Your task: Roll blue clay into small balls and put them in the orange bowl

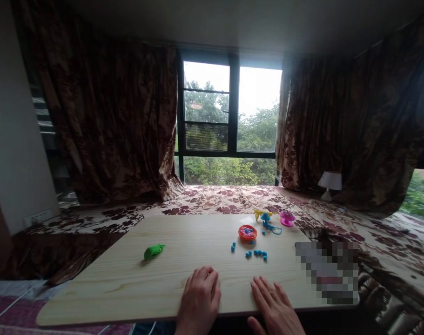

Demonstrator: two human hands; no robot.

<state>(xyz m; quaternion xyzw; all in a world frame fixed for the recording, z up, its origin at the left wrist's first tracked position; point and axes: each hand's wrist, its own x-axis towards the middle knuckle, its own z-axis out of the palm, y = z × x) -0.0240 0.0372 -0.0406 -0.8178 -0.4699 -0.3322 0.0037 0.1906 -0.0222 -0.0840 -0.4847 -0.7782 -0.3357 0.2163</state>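
My left hand (198, 297) rests on the front part of the wooden table (114, 279), its fingers curled in and no object showing in it. Beside it, my right hand (275, 304) lies flat, palm down, with fingers stretched out. Beyond my hands are several small blue beads (259, 253). An orange bowl (247, 237) behind them holds pink and blue beads (246, 231). Farther back are a blue mushroom-shaped piece (265, 217), a blue loop (276, 230), a yellow toy piece (259, 214) and a pink cup-like toy (287, 218). Neither hand touches these things.
A green toy piece (154, 251) lies on the table's left half. At the right edge a person, partly pixelated (328, 274), is close to the table. A flowered cover (212, 200) spreads behind the table up to the window, with a small white lamp (329, 181) at right.
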